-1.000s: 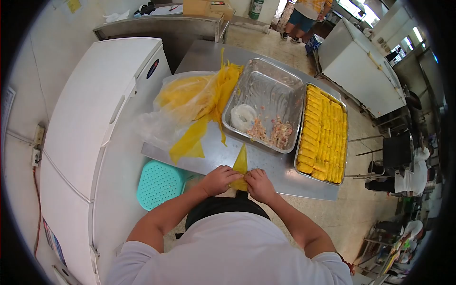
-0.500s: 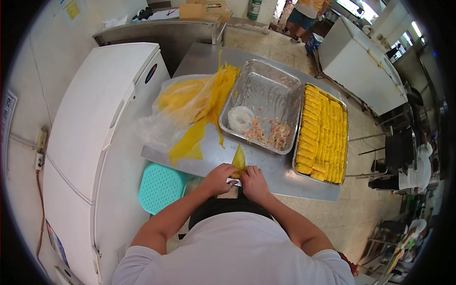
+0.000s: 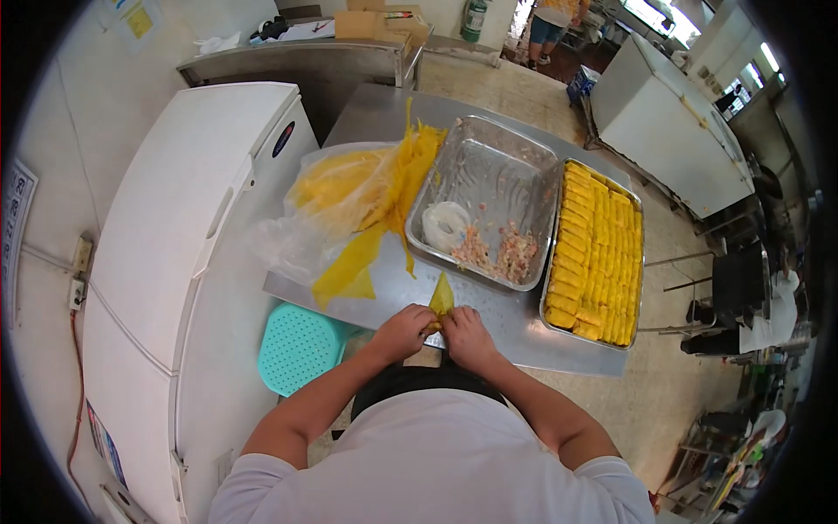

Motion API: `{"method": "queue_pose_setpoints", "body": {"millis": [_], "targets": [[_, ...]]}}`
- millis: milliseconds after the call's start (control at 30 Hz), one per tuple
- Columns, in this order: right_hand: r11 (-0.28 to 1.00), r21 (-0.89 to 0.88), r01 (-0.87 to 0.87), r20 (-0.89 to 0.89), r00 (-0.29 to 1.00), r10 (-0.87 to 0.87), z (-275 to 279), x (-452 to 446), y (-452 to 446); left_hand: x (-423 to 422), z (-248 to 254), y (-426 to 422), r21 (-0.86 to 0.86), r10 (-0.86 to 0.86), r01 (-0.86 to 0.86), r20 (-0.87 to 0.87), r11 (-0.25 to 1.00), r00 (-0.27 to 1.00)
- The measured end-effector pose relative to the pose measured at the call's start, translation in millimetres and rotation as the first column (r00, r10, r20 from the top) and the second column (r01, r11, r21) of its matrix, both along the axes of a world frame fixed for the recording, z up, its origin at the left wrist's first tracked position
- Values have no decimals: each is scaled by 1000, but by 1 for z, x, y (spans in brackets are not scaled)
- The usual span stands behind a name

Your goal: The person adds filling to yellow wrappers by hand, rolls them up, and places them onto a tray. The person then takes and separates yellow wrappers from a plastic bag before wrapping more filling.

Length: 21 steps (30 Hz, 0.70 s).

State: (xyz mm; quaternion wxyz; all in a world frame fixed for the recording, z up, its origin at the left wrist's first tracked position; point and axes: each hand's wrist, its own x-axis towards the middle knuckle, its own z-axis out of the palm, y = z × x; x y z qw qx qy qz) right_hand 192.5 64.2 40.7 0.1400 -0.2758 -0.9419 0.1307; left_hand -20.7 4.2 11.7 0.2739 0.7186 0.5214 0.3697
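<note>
At the table's near edge, my left hand point(image 3: 405, 330) and my right hand point(image 3: 468, 336) close on the two ends of a partly rolled yellow wrapper point(image 3: 443, 295). Its pointed flap lies flat on the metal, pointing away from me. Whatever filling is inside the roll is hidden. Beyond my hands stands a deep metal pan point(image 3: 489, 166) with pinkish chopped filling point(image 3: 517, 253) and a white round bowl-like thing point(image 3: 445, 225) in it. Rows of yellow rolls point(image 3: 594, 253) fill the tray to the right. Loose yellow wrappers point(image 3: 353, 266) spill from a clear plastic bag point(image 3: 301, 236) at the left.
A turquoise perforated stool point(image 3: 301, 349) stands below the table's left edge. A white freezer point(image 3: 188, 227) flanks the metal table point(image 3: 515, 336) on the left; another white freezer point(image 3: 663, 127) is at the back right. A person point(image 3: 552, 31) stands in the far doorway.
Both hands have rolled the wrapper slightly farther from me along the table, still gripping its ends. The view has shifted a little. The person at the doorway has moved slightly.
</note>
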Motion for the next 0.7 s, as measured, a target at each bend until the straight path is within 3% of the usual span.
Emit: {"method": "queue_pose_setpoints", "body": {"millis": [133,200,333,433,533,600,700], "targets": [[987,-161,-30,-35,999,25,-9,-1,11,-3,9,7,92,7,-3,-50,996,999],[968,-249,-20,-85,996,-2,-10,-2,15,-1,8,6,30,49,-47,-48,998,998],[972,-231,34,-51,998,-47,-2,-2,16,-6,4,10,-46,8,-11,-60,999,998],[966,-250,66,20,998,-63,-2,-1,19,-1,8,12,93,31,-37,67,995,997],[963,-259,71,-15,997,-78,-11,0,20,-3,6,15,40,-3,2,30,999,1000],[946,-313,87,-118,984,-130,-11,-1,20,-7,7,20,61,-10,17,-111,998,994],[969,-238,65,-129,987,-97,-2,0,19,-8,11,25,57,-3,16,-219,998,976]]}}
